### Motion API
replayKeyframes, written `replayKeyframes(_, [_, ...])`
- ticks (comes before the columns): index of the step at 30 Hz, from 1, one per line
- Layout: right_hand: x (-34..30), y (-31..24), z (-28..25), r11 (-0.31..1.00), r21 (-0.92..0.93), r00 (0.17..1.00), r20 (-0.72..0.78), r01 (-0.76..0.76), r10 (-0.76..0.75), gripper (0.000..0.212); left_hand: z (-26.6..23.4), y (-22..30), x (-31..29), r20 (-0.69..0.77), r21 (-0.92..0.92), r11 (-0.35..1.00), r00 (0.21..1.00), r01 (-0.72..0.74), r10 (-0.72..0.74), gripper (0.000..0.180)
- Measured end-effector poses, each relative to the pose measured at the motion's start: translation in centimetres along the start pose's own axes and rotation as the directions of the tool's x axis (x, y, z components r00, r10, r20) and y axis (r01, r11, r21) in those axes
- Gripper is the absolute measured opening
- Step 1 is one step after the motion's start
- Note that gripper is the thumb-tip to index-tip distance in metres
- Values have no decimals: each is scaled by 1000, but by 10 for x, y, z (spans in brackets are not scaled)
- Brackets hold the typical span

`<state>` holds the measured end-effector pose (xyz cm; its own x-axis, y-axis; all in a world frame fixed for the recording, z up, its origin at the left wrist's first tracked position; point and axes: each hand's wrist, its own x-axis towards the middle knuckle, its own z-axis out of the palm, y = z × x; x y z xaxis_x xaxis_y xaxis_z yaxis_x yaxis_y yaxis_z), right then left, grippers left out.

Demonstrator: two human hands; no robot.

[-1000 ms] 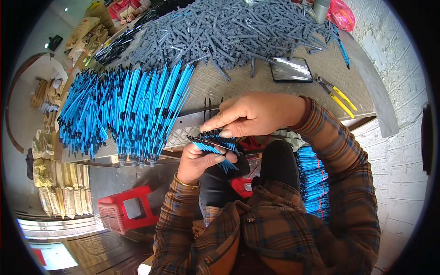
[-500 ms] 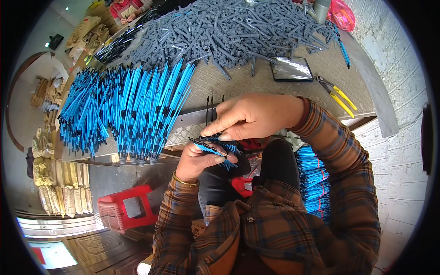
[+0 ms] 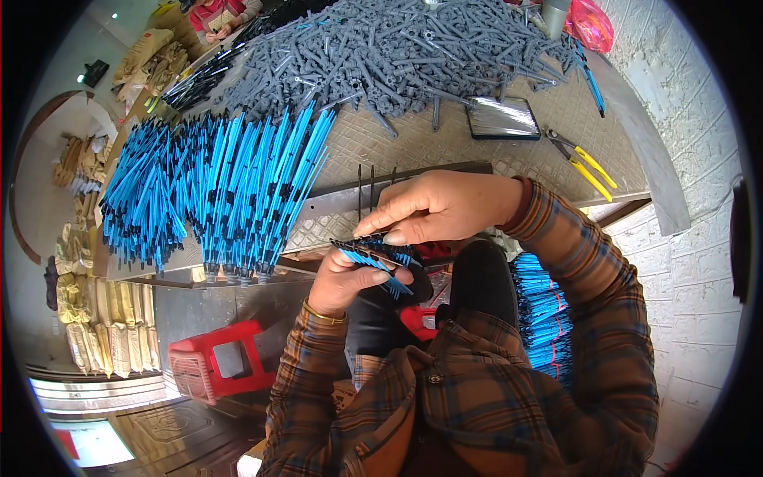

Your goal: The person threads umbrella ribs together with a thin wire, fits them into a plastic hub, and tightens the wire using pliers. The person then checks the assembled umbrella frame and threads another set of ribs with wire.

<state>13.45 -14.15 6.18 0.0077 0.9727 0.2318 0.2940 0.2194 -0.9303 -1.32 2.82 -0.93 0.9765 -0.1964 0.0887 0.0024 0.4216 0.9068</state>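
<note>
My left hand [image 3: 340,282] is closed around a bundle of thin blue rods with black ends [image 3: 367,258], held just in front of the table edge. Bent over the top of that bundle, my right hand [image 3: 441,207] has its thumb and index finger together at the black ends. Its other fingers are partly hidden, and I cannot make out a single piece in the pinch. Thin dark upright pins [image 3: 360,191] rise behind the right hand's fingertips. To the left, a large heap of similar blue rods [image 3: 238,187] lies on the table.
Grey plastic tubular parts [image 3: 381,60] are piled at the back. Right of them lie a flat dark-edged tray of fine pins [image 3: 503,119] and yellow-handled pliers [image 3: 584,165]. Banded blue bundles [image 3: 542,310] sit below right; a red stool [image 3: 218,362] stands lower left. Another person [image 3: 221,17] sits far left.
My right hand has dipped very slightly, and a bit more of the upright pins shows behind it. Both hands stay at the bundle.
</note>
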Motion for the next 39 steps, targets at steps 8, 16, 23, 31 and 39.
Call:
replayKeyframes(8, [1,-5,-6,988,-146,995,96,50,-36,34,-4,4,0,29,-16,998,998,54,-53,13])
replayKeyframes(16, [3,0,8,998,29,998,-21,-61,62,32,-4,3,1,31,-5,1000,999,28,-28,9])
replayKeyframes(23, [1,-1,6,975,122,982,33,-186,184,31,-2,-3,-1,26,9,1000,1000,10,-10,9])
replayKeyframes(31, [0,-12,3,898,162,912,98,-410,398,31,-1,-14,0,11,-25,999,1000,21,-20,9])
replayKeyframes(39, [5,5,15,991,-108,989,-112,83,-95,28,0,-17,3,2,41,998,998,-55,55,12])
